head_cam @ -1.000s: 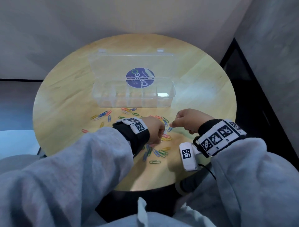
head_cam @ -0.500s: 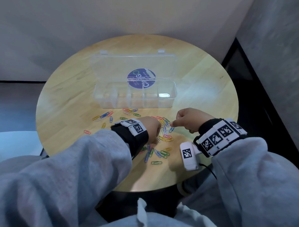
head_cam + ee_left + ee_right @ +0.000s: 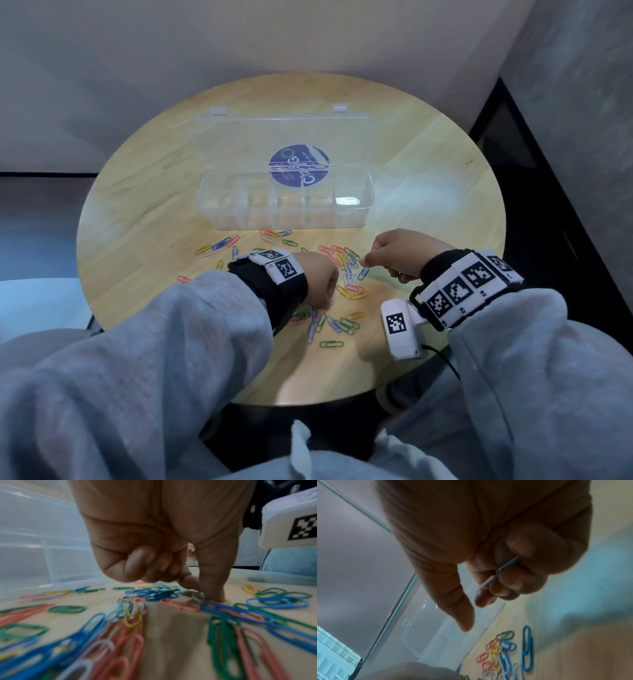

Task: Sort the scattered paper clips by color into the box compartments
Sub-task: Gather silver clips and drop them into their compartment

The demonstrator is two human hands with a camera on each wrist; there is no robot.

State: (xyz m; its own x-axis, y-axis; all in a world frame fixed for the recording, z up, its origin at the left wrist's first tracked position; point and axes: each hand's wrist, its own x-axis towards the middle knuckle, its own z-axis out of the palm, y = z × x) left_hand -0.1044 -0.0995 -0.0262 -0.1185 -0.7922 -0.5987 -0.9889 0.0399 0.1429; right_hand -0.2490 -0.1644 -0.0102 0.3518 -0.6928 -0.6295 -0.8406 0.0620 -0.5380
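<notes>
Fingertips (image 3: 212, 591) apparently pinch pale clip (image 3: 197, 596) on table (image 3: 137, 219).

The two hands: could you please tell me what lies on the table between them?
In the head view, a cluster of coloured paper clips lies on the round table between the left hand and right hand.

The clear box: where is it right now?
In the head view the clear box sits open mid-table, just beyond the scattered paper clips and both hands.
</notes>
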